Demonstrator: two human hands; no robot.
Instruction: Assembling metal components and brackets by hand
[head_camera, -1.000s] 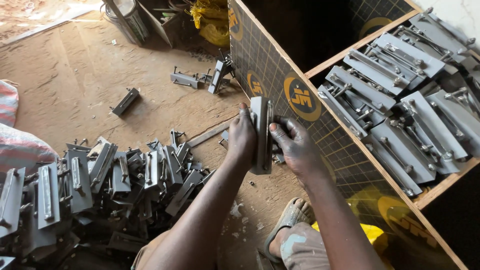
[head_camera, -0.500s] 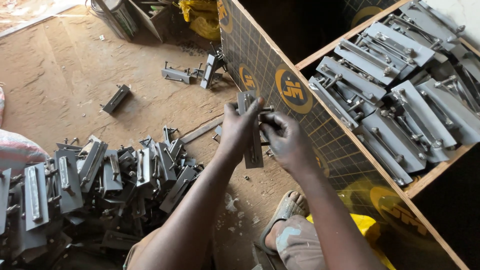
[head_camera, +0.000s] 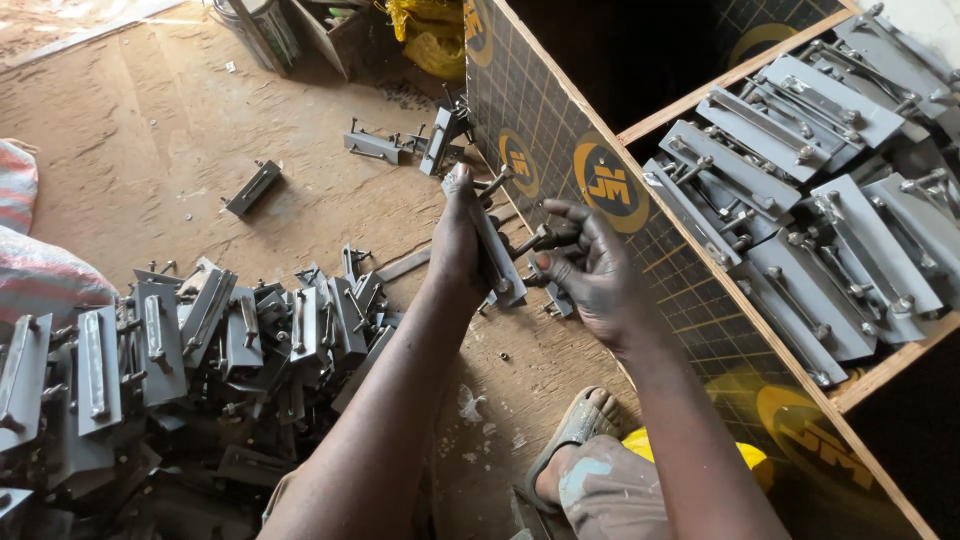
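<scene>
Far left, a striped woven sack (head_camera: 25, 260) bulged in at the edge, and right beside it sat a big jumbled heap of grey metal brackets with bolts (head_camera: 190, 350), spilling over the dusty brown floor (head_camera: 130, 130). One lone grey bracket (head_camera: 252, 188) lay apart up the floor, and a couple more loose grey pieces (head_camera: 400, 145) rested near the foot of the box.

Into the middle: the left hand (head_camera: 458, 245) was clamped round a long flat grey metal plate (head_camera: 492, 245), fingers wrapped along its back edge, holding it tilted up off the floor just in front of the box wall. Right next to it, the right hand (head_camera: 590, 275) had its fingertips pinched narrow on a small dark bolt (head_camera: 540, 240) sticking out from the plate, the other fingers loosely curled.

Below, a foot in a grey sandal (head_camera: 570, 440) was planted on the floor, with something yellow (head_camera: 690, 455) just beside the knee.

Over on the right, the dark gridded plywood box with a wooden rim (head_camera: 640, 235) held a neat layer of finished grey plates with bolts (head_camera: 820, 220), stacked overlapping inside.
</scene>
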